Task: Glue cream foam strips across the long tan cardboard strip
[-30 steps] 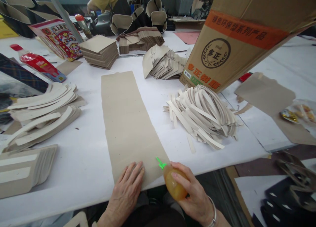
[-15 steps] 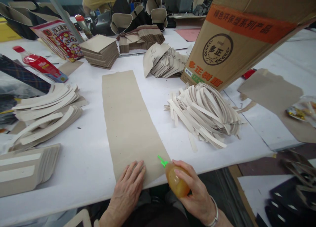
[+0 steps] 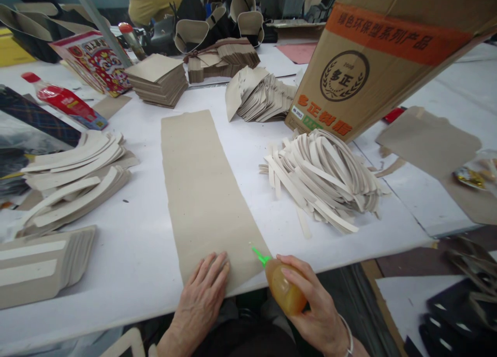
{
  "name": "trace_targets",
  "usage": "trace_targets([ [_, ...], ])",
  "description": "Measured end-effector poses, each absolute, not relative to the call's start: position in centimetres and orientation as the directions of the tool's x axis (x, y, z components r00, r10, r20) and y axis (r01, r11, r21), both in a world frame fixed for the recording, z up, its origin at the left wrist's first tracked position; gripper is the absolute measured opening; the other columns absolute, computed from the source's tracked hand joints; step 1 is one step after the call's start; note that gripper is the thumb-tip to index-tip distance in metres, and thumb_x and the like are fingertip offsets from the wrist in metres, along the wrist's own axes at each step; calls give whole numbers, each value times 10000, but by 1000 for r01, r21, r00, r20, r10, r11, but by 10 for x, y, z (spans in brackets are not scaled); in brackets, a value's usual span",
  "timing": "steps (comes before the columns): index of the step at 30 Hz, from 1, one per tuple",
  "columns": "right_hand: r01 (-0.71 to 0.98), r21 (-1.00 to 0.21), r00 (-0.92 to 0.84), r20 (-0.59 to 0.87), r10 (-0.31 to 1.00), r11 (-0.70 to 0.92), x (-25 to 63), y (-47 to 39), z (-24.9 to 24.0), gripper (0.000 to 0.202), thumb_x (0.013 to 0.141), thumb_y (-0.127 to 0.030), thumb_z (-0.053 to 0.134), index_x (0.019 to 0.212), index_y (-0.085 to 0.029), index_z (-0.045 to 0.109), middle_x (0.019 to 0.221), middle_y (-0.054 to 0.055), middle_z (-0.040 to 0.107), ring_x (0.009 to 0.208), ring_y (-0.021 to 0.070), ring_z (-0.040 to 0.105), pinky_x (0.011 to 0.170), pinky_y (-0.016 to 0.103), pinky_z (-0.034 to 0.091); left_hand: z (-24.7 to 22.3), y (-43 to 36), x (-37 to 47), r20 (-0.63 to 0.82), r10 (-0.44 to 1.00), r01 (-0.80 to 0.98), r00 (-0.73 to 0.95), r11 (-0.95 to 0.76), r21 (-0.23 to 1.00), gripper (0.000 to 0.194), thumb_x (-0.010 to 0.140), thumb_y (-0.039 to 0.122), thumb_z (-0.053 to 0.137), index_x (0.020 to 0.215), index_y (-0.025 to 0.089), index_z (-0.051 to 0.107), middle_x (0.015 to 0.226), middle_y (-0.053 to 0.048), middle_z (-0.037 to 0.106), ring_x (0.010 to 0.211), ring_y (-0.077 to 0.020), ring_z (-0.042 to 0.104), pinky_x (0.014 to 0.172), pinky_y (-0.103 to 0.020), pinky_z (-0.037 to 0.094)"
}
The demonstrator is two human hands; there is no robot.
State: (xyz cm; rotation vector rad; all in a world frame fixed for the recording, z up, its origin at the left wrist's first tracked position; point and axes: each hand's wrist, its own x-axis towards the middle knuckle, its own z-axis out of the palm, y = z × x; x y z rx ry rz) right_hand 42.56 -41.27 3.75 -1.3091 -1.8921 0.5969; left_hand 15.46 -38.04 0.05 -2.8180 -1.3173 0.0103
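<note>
My left hand (image 3: 205, 290) lies flat, fingers stretched out, on the near end of a long beige sheet (image 3: 200, 175). The sheet runs away from me across the white table. My right hand (image 3: 316, 300) is wrapped round a squeeze bottle (image 3: 286, 287) of amber liquid with a green nozzle. The nozzle points up and left, over the sheet's right edge near its front corner. To the right of the sheet is a loose heap of pale strips (image 3: 324, 181).
A tall cardboard box (image 3: 373, 61) leans at the back right. Stacked beige pieces (image 3: 159, 80) and fanned pieces (image 3: 260, 95) stand behind the sheet. Curved strips (image 3: 77, 183) and a stack of flat panels (image 3: 46, 266) lie left. A red bottle (image 3: 66, 100) lies further back. Someone in yellow (image 3: 153, 2) is beyond.
My right hand and the squeeze bottle have shifted slightly right and down, toward me. My left hand and the sheet have stayed in place.
</note>
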Motion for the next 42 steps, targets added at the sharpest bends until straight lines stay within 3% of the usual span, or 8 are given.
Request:
trace_targets([
  [6,532,-775,-138,319,938,342,412,-410,33,599,709,-5,558,1238,-250,418,1273,93,457,1191,234,473,961,390,485,0,-380,155,10,774,774,633,-633,-10,434,851,216,469,1282,265,451,1406,17,387,1275,-225,352,1029,-358,376],
  [11,344,-938,324,157,933,39,405,-401,29,568,729,-177,658,1235,-213,403,1218,114,498,1079,222,563,897,348,526,4,-380,156,8,787,787,617,-617,15,439,829,198,486,1263,267,459,1405,-10,382,1269,-225,364,1015,-352,397],
  [13,277,-960,409,73,910,-48,405,-394,28,568,738,-238,664,1238,-196,398,1176,118,523,1019,210,593,856,319,545,7,-379,158,11,802,801,597,-597,34,410,816,176,490,1216,265,490,1434,-23,338,1266,-222,374,1002,-346,410],
  [16,342,-940,340,108,934,-16,404,-380,27,589,727,-246,675,1243,-188,397,1199,126,510,1074,226,563,910,351,518,10,-375,160,19,821,818,571,-571,68,373,798,155,486,1153,265,522,1419,-26,366,1216,-209,438,946,-320,451],
  [21,557,-803,85,311,946,214,395,-355,31,574,720,-176,659,1233,-202,404,1233,111,482,1160,236,495,994,419,455,17,-354,160,36,845,838,533,-533,116,434,803,194,472,1236,226,474,1264,-17,543,1076,-186,544,827,-289,510],
  [26,606,-731,-31,373,927,314,382,-338,40,502,739,-133,609,1202,-209,431,1197,106,496,1144,227,497,957,399,482,24,-324,159,5,864,858,503,-500,121,476,763,127,471,1230,217,489,1325,-28,493,1153,-226,499,910,-365,481],
  [32,624,-715,-58,357,932,313,381,-327,38,530,725,-89,588,1214,-208,420,1200,101,482,1158,219,480,977,391,464,19,-314,159,-87,875,869,476,-453,201,471,733,83,483,1182,216,531,1323,-36,492,1198,-233,459,947,-370,463],
  [42,615,-757,45,310,950,218,372,-343,32,544,702,-114,627,1203,-222,444,1204,87,503,1144,221,505,978,376,474,15,-312,156,-41,864,852,501,-485,195,447,738,91,472,1156,226,552,1294,-33,517,1179,-241,472,924,-371,476],
])
